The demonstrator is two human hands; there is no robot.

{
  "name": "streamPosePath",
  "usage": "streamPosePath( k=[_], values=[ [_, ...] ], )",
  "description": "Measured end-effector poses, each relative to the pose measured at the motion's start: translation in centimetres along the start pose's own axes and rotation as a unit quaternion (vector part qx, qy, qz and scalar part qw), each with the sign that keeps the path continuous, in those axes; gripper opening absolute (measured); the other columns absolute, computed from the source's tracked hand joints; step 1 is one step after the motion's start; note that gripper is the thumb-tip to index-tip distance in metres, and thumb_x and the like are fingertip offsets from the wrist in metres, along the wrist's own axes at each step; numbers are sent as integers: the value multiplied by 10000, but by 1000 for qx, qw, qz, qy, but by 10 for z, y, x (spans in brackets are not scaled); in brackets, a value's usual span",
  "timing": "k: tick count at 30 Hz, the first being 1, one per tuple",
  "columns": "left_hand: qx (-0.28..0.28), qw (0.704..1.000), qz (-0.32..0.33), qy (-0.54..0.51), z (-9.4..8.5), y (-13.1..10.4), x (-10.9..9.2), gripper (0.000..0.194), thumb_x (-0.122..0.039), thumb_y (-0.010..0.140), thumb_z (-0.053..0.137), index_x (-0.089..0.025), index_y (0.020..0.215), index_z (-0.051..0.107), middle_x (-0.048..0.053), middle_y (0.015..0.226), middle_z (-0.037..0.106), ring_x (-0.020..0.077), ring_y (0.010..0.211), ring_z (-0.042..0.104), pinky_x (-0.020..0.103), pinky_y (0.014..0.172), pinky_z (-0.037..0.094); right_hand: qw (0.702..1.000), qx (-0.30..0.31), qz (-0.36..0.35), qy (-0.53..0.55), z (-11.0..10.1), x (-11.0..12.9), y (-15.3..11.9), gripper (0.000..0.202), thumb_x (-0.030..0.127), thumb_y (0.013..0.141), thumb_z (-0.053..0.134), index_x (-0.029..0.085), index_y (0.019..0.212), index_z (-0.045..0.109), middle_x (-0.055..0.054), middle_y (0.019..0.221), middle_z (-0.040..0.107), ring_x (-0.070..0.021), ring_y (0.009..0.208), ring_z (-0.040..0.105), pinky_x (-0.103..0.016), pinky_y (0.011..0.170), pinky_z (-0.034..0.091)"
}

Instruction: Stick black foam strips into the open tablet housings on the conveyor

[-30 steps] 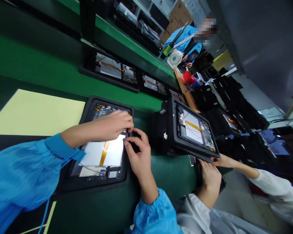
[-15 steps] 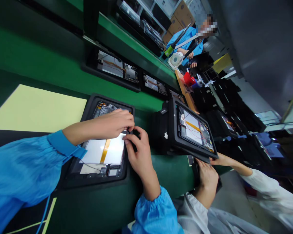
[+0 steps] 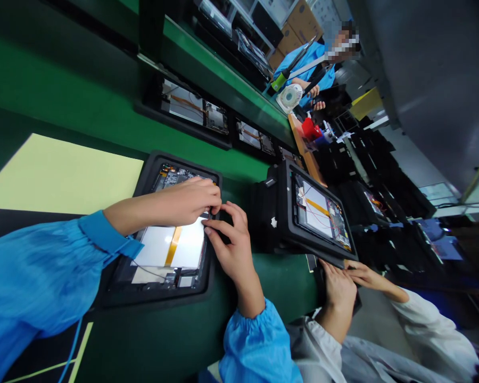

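An opened tablet-like device in a black frame (image 3: 209,271) lies on the green table, its white panel (image 3: 191,250) crossed by an orange strip. My left hand (image 3: 183,202) reaches over it from the left, fingers closed and bent down at its inner edge; whatever they grip is hidden. On the device's right side is my right hand (image 3: 233,239), thumb and index finger pinched close together at the panel's corner. Anything between them is too small to make out. Both hands' fingertips are near each other. A thin dark wire runs over the device's lower part.
A stack of black frames with an open device on top (image 3: 317,207) stands to the right. Beside it are a co-worker's hands (image 3: 337,287). More open devices (image 3: 187,109) line the back. A yellow sheet (image 3: 64,175) lies left; a small fan (image 3: 290,97) stands farther off.
My right hand's thumb and index finger have come slightly closer together. My left hand stays nearly in place. The co-worker's farther hand has moved left, towards the other one.
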State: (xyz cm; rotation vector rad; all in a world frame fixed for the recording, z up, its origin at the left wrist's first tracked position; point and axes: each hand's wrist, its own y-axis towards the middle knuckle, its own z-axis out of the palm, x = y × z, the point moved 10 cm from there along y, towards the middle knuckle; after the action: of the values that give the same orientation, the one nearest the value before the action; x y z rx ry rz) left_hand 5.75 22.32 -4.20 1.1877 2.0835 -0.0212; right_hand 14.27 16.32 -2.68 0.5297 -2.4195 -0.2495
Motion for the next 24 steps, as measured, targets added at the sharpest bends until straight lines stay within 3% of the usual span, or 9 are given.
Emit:
streamPosePath(
  k=[5,9,12,17,24],
  values=[
    [-21,1000,-7,13,0,0,2,201,-99,858,488,-214,899,648,21,962,664,196,986,548,345,911,397,999,40,-22,-17,5,1,2,119,198,972,624,255,975,729,-91,1309,560,-285,1453,374,-505,1202,361],
    [-34,999,-9,22,-1,-1,4,230,-119,842,493,-233,913,680,10,949,685,192,988,564,345,918,415,996,63,20,54,7,-6,-2,127,204,1010,536,235,997,659,-105,1340,530,-246,1415,440,-463,1197,376],
    [-39,999,-3,26,-2,-1,4,253,-110,825,499,-236,936,689,14,947,696,196,981,570,350,911,422,992,57,40,103,7,-11,-3,133,210,997,578,241,1073,683,-104,1353,531,-235,1375,485,-434,1179,394],
    [-38,999,10,37,-2,0,2,264,-84,805,504,-221,941,684,16,958,699,183,964,568,335,895,422,995,34,32,85,7,-11,2,80,203,934,691,253,944,752,-80,1313,548,-258,1356,476,-442,1169,383],
    [-39,998,15,56,-3,-1,-1,247,-82,825,503,-211,921,691,11,929,695,166,939,555,307,880,417,996,55,19,68,10,-4,1,118,183,999,532,223,977,640,-110,1294,516,-233,1338,479,-439,1163,400]
  ],
)
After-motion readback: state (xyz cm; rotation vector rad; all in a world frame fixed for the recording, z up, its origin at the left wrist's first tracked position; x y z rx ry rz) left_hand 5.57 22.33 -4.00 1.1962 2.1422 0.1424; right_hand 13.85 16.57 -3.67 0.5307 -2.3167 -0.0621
